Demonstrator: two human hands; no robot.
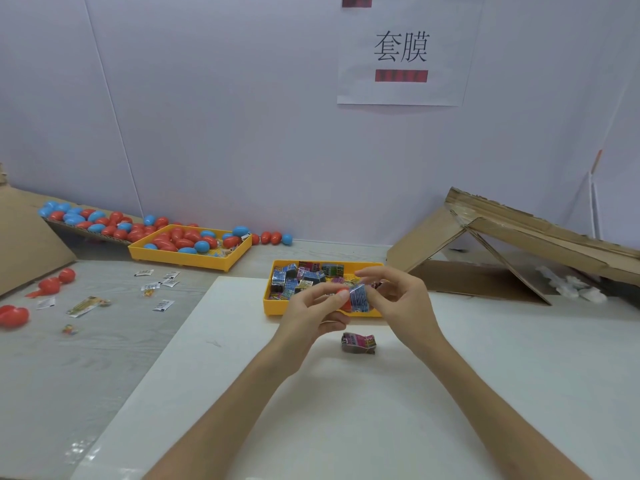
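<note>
**Bench contents, surrounding stock**

- Yellow tray [180, 260], rear left: red and blue plastic eggs [183, 239].
- Cardboard ramp [65, 223], far left: more eggs, running down to that tray.
- Second yellow tray [267, 301], centre: printed film sleeves [301, 276].
- White board [242, 375]: one crumpled pink sleeve [358, 342].
- Grey table [104, 341]: scattered sachets [162, 304], loose red eggs [14, 315].
- Folded cardboard [502, 244], right.
- Paper sign [401, 50], wall.

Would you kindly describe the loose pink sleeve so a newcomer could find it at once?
Start at the white board before the person. Just nearer than the yellow tray of printed sleeves lies one crumpled pink sleeve, the only one lying on the board.
</note>
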